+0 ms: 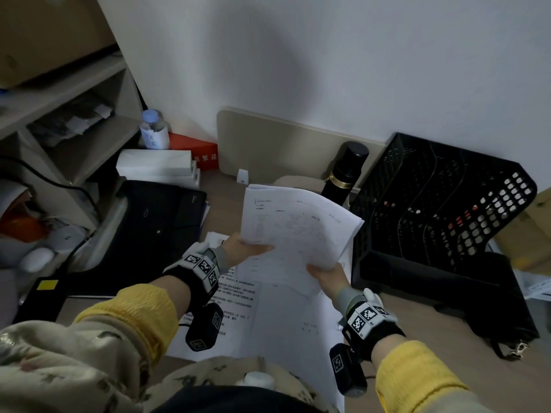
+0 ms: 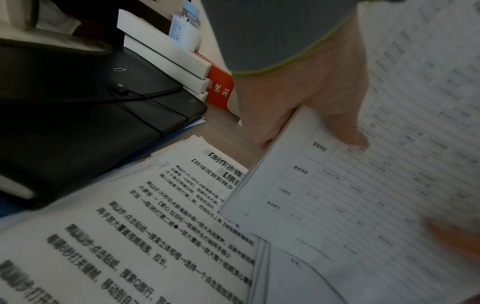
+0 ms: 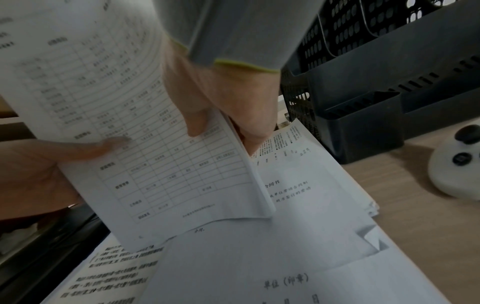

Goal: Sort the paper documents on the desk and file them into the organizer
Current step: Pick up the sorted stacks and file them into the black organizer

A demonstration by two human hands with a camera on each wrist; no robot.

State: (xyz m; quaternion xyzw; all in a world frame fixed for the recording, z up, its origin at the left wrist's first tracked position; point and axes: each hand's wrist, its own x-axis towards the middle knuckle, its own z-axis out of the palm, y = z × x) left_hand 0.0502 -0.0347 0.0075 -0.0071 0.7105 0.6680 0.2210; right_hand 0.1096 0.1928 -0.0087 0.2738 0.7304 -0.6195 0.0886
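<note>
- Currently the held sheaf of documents (image 1: 295, 231) is lifted clear of the tabletop (image 1: 417, 332), above the loose papers (image 1: 268, 317) that lie there.
- Long axis of the sheaf: roughly 11 o'clock to 5 o'clock in the head view. The printed header points to the far end at 11 o'clock; the near short edge is toward the person.
- Grip points: the left hand (image 1: 238, 248) pinches the near left corner, thumb on top of the form and fingers beneath. The right hand (image 1: 328, 278) pinches the near right corner the same way.
- In the right wrist view the right thumb (image 3: 194, 121) parts the top sheet from the sheets under it.
- Relation that governs the next move: the black mesh organizer (image 1: 441, 210) stands at 2 o'clock from the sheaf, just beside its right edge.
- The right hand is the nearer hand to the organizer.
- Judgement: the slots run front to back, so the sheaf needs to swing clockwise and stand on edge before entry.
- A black flask (image 1: 346, 171) stands at 12 o'clock, behind the sheaf.
</note>
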